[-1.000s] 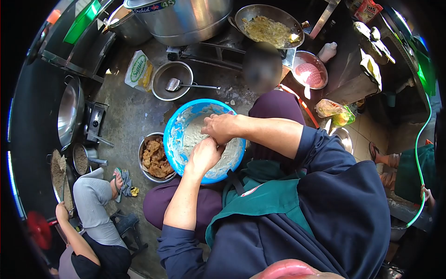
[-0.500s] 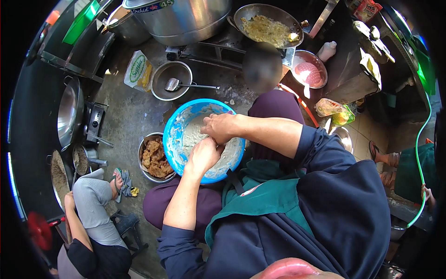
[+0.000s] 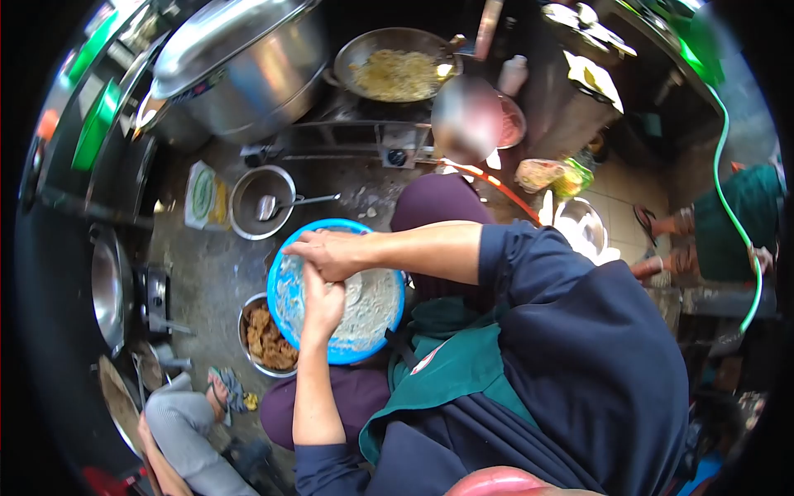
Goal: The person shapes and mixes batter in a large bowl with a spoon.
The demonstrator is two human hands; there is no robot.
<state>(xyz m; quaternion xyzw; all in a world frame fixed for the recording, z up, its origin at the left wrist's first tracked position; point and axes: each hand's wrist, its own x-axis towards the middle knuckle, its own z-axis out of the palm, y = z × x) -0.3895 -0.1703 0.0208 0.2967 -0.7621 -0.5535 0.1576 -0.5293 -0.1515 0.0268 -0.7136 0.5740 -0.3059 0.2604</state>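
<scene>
Clearly, your left hand (image 3: 324,299) and right hand (image 3: 331,255) meet above the round blue plastic bowl (image 3: 347,355); thick pale batter (image 3: 372,307) lies right, nearer your left; whether either grip clamps anything, I cannot tell.

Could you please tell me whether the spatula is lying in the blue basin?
No, the spatula's blade lies in the metal bowl beyond the blue basin.

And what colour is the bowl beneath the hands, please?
The bowl is bright blue, seen in the head view.
</scene>
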